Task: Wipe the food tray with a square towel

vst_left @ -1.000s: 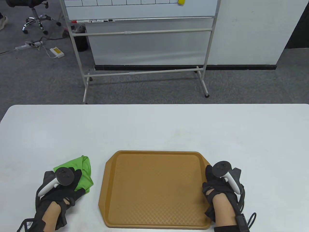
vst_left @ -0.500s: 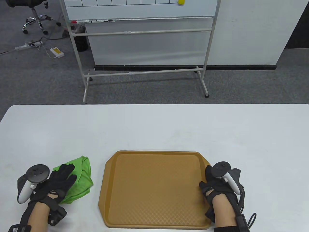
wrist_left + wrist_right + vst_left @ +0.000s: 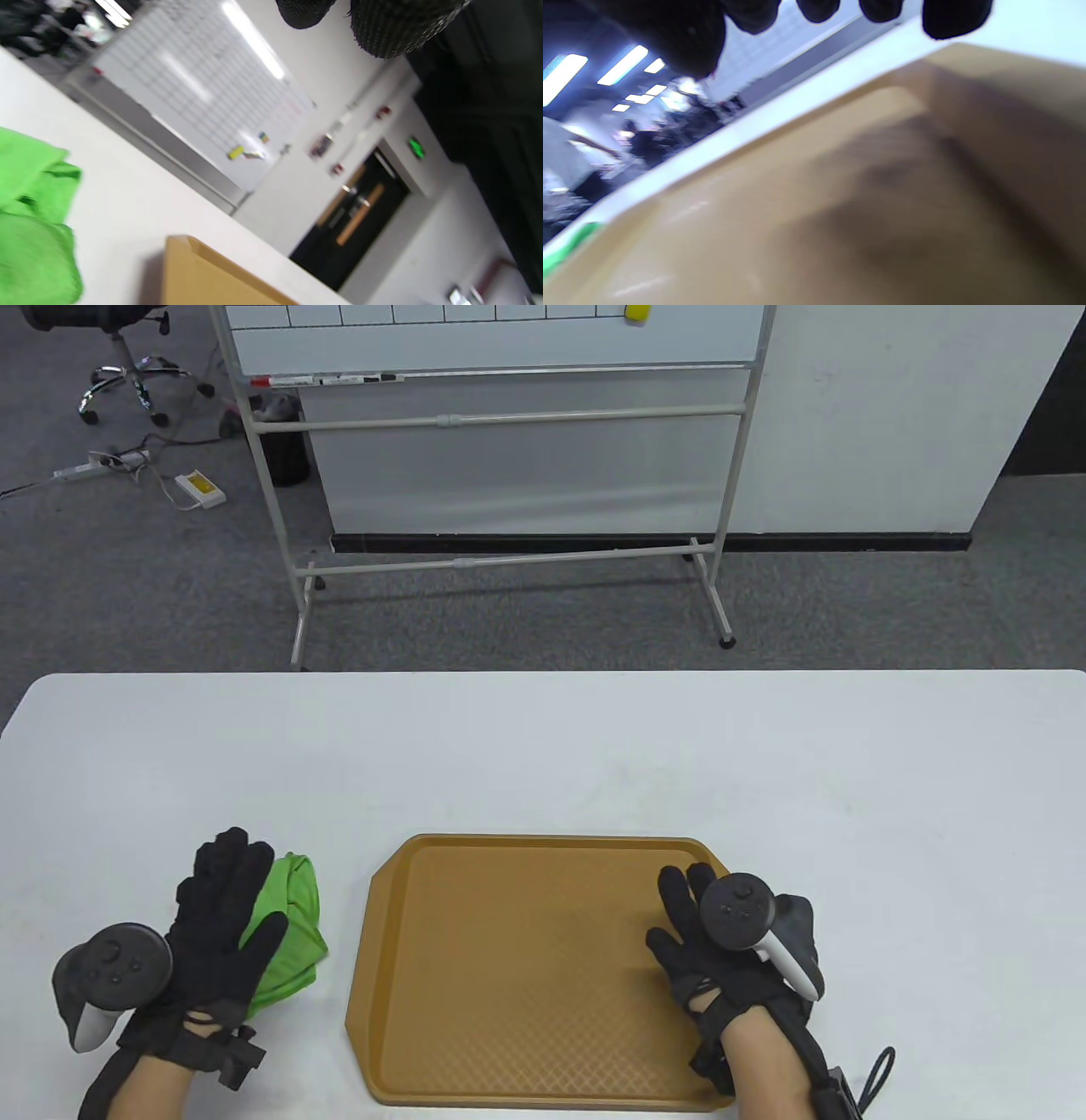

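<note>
The brown food tray (image 3: 526, 967) lies on the white table near its front edge. It also shows in the left wrist view (image 3: 199, 275) and fills the right wrist view (image 3: 840, 190). A crumpled green square towel (image 3: 297, 899) lies just left of the tray, and shows in the left wrist view (image 3: 29, 237). My left hand (image 3: 229, 908) is open with its fingers spread over the towel's left part; I cannot tell whether it touches the towel. My right hand (image 3: 679, 920) is open with its fingers spread over the tray's right part and holds nothing.
The white table (image 3: 543, 755) stretches far beyond the tray. A whiteboard on a metal stand (image 3: 501, 432) stands on the grey carpet behind the table. An office chair (image 3: 127, 373) is at the far left.
My left hand has opened and slid forward over the towel, its tracker swinging out to the left. My right hand has left the tray's right rim and moved left over the tray floor, fingers spread.
</note>
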Tool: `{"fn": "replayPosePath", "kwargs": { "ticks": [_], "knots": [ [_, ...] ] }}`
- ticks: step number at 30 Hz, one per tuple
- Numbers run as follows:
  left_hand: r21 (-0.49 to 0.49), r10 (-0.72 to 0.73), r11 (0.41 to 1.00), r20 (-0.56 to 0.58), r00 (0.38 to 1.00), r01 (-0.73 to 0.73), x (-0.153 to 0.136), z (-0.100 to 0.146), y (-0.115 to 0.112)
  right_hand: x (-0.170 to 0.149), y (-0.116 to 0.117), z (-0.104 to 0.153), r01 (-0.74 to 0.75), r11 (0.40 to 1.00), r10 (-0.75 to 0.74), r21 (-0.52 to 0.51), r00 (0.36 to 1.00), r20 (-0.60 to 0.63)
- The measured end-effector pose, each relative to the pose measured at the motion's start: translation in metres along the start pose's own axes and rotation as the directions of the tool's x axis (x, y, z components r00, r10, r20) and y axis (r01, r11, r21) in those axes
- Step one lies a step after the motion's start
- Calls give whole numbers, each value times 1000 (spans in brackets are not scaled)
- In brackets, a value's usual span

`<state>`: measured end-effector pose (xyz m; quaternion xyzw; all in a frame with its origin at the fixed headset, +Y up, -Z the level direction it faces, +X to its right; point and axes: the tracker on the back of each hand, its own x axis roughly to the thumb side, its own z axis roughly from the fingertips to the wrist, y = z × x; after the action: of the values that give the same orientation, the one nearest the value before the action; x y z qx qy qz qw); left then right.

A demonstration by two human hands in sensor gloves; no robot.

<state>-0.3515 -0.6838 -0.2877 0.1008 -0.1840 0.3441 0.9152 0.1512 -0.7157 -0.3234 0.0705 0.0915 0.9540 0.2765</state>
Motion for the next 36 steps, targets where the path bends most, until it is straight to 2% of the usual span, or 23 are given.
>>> {"fn": "replayPosePath", "kwargs": {
  "ticks": [3, 7, 10, 14, 18, 20, 23, 36],
  "knots": [
    [-22, -53, 998, 119, 991, 56, 21, -1, -13, 22, 7, 2, -16, 1000, 18, -14, 985, 171],
    [-49, -64, 996, 227, 972, 76, 40, -1, -30, 50, 21, 5, -43, 999, 37, 7, 928, 371],
    [-106, -87, 987, 285, 955, 122, 49, -1, -43, 66, 32, 8, -77, 996, 46, 46, 879, 475],
    [-209, -77, 964, 362, 929, 162, 56, -2, -61, 82, 42, 13, -127, 991, 79, 49, 834, 546],
    [-328, -54, 922, 419, 906, 207, 58, -2, -78, 90, 49, 16, -163, 984, 96, 68, 816, 570],
    [-413, -53, 873, 447, 893, 259, 59, -1, -89, 91, 52, 17, -194, 977, 113, 84, 817, 566],
    [-478, -95, 808, 470, 878, 343, 58, 0, -98, 91, 52, 17, -206, 975, 123, 86, 819, 561],
    [-456, -117, 823, 445, 888, 337, 50, -1, -91, 86, 55, 10, -180, 977, 97, 110, 847, 523]
  ]
}}
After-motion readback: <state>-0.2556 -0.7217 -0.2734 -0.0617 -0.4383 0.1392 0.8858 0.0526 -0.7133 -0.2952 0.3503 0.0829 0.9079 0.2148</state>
